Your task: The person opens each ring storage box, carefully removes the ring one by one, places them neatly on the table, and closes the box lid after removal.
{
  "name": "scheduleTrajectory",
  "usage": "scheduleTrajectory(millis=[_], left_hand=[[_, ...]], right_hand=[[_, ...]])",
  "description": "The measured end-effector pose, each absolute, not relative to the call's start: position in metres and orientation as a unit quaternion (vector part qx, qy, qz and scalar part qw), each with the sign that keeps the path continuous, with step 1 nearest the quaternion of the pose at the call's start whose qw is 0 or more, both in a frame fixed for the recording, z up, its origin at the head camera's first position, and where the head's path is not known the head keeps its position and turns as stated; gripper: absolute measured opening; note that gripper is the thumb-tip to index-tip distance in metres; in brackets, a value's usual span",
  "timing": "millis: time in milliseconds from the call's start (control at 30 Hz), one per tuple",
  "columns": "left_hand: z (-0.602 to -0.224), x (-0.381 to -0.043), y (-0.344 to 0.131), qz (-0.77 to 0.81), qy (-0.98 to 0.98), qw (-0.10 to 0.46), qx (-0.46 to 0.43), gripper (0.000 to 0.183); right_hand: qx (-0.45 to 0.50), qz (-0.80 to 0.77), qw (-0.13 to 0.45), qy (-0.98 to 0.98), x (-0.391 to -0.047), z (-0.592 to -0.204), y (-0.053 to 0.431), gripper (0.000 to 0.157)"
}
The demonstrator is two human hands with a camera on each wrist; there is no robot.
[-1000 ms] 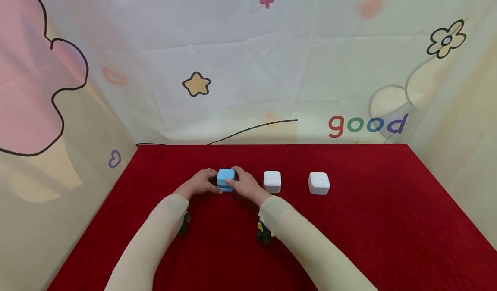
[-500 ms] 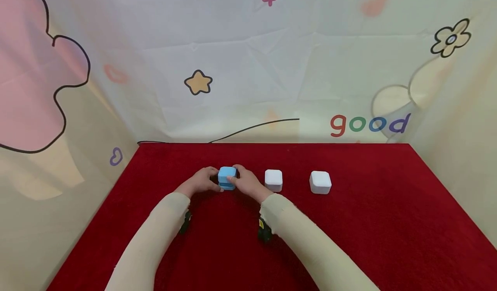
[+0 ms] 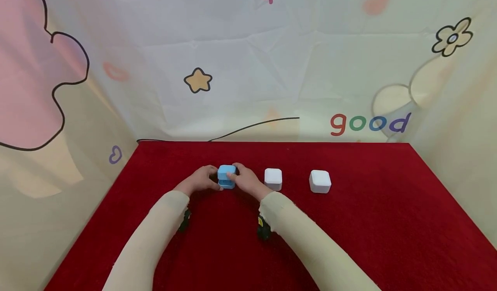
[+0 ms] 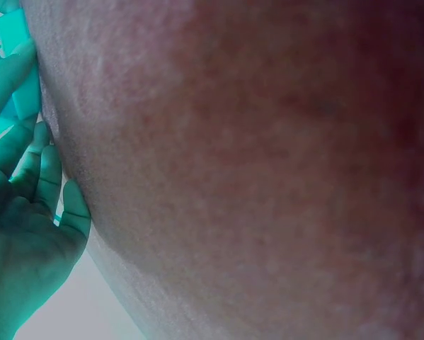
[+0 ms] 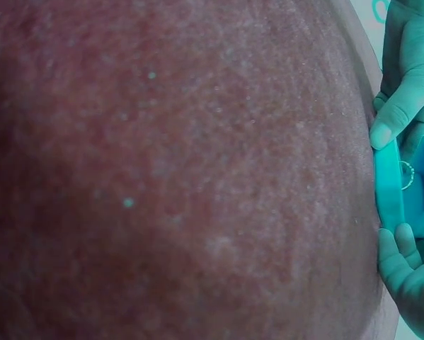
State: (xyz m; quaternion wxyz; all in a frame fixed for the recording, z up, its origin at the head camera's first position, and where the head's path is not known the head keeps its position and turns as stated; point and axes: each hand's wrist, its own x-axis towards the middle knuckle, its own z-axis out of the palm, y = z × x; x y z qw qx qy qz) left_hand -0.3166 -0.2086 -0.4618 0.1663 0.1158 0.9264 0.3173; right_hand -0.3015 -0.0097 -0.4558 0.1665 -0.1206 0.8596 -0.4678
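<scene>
A small light-blue jewellery box [image 3: 224, 170] stands on the red cloth between both hands, its lid lifted at the front. The left hand [image 3: 199, 180] holds the base from the left, with its thumb low at the front corner. From the right side, the right hand [image 3: 246, 181] grips the lid, thumb at its front edge. Inside the opening, a thin beaded ring [image 5: 408, 175] shows in the right wrist view. Part of the blue box [image 4: 29, 92] appears in the left wrist view, where fingers cover much of it.
To the right of the hands stand two white boxes of similar size, a nearer white box [image 3: 273, 178] and a farther white box [image 3: 320, 181]. Red cloth [image 3: 225, 239] covers the table. A printed curtain [image 3: 240, 58] hangs behind it.
The lid has tilted up and the gap at the front of the blue box has widened. Both hands stay in nearly the same place. The white boxes have not moved.
</scene>
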Motion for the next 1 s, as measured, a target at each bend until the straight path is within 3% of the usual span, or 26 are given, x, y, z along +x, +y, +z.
scheduleTrajectory(millis=[1000], left_hand=[[-0.4615, -0.318, -0.207, 0.32, 0.925, 0.17, 0.113, 0.052]], right_hand=[[-0.106, -0.511, 0.184, 0.833, -0.3082, -0.4564, -0.0096, 0.054]])
